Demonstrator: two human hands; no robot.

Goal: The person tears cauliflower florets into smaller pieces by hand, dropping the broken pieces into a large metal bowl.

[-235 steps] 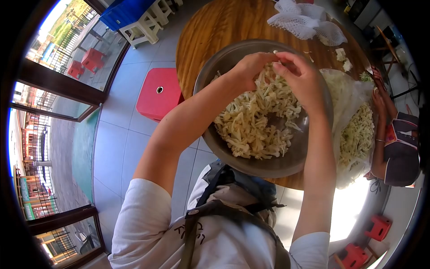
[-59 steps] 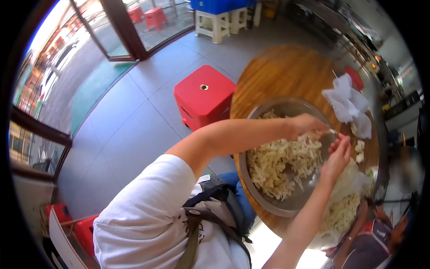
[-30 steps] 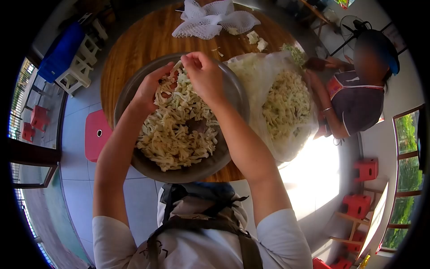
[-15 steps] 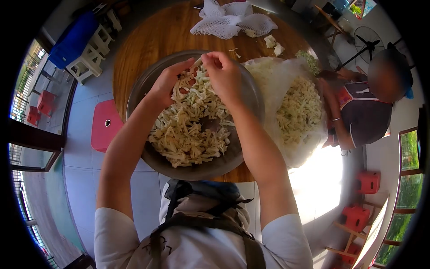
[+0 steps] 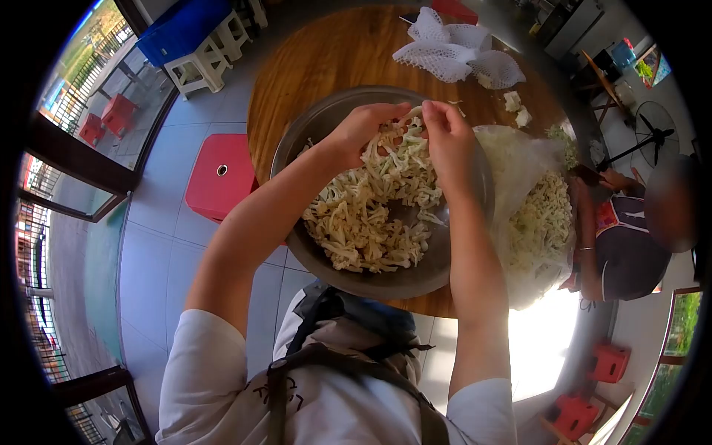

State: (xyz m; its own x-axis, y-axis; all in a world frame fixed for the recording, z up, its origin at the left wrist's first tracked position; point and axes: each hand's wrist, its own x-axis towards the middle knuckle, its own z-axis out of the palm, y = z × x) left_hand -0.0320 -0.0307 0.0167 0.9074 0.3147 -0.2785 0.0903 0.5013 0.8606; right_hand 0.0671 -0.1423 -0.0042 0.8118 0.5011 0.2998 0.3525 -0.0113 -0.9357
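A wide metal basin point(image 5: 467, 256) holds a heap of torn cauliflower florets point(image 5: 363, 230). Over its far side my left hand point(image 5: 365, 132) is curled around a piece of cauliflower, with its thumb toward the right hand. My right hand point(image 5: 449, 139) pinches the same pale piece between thumb and fingers, close to the left fingertips. The piece is mostly hidden by the fingers. To the right of the basin stands a clear plastic bag point(image 5: 512, 156) full of more cauliflower pieces point(image 5: 545, 219).
The round wooden table point(image 5: 319, 59) carries white foam netting point(image 5: 452, 48) and loose cauliflower chunks point(image 5: 518, 107) at the back. A co-worker point(image 5: 630, 237) sits at the right. A red stool point(image 5: 221, 174) stands at the left, a fan point(image 5: 654, 133) at the far right.
The view has turned, so the whole scene sits further right. Both hands stay together over the basin's far side, still on the cauliflower piece.
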